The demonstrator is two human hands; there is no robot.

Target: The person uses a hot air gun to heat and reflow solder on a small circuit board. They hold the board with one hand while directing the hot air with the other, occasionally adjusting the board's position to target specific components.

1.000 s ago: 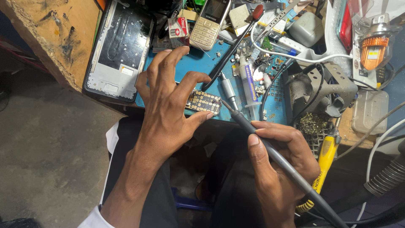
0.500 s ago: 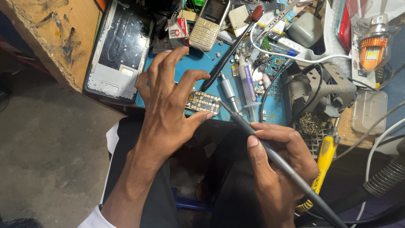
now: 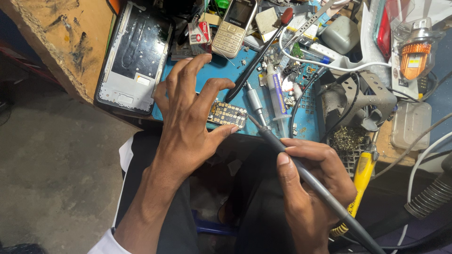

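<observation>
Crowded blue mat (image 3: 221,75): left hand (image 3: 188,122) pins circuit board (image 3: 228,114) at its edge.

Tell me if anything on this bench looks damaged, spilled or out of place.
Yes. The wooden board at top left is chipped and dark-stained. A stripped phone frame overhangs the bench edge. Small loose parts lie scattered over the blue mat. The left hand steadies a small circuit board; the right hand holds a soldering iron.

- The circuit board (image 3: 228,114) lies on the mat (image 3: 226,70), at its near edge.
- Left of the circuit board sits the phone frame (image 3: 134,59).
- Behind the circuit board lies the keypad phone (image 3: 234,27).
- Right of the circuit board lie the syringe (image 3: 277,96) and, farther right, the iron stand (image 3: 360,99).
- The screwdriver (image 3: 360,181) lies to the near right of the circuit board.
</observation>
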